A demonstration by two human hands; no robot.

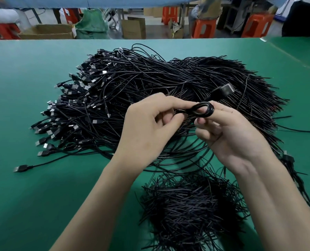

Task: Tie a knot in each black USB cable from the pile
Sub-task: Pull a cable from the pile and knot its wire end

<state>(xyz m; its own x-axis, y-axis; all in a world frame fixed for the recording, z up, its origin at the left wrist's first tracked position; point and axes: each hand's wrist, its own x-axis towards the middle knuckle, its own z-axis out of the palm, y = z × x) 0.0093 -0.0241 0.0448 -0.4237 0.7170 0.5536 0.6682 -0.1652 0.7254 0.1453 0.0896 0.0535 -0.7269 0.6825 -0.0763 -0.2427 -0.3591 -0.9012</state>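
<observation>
Left hand (147, 124) pinches the cable (204, 109) beside its small loop. Right hand (228, 131) curls round that loop, held above the pile (150, 91). Plug (224, 90) projects beyond (blurred). Risk: a slackened pinch lets the loop spring open, or the trailing end snags pile strands.

Green table (42, 196) under a cable pile (150, 78) (smaller heap (190, 205) nearer)

No text, label, brand, number or sign can be read, neither on the cardboard boxes (133, 29) at the back nor on the blurred plug of the black USB cable (223, 90).
</observation>
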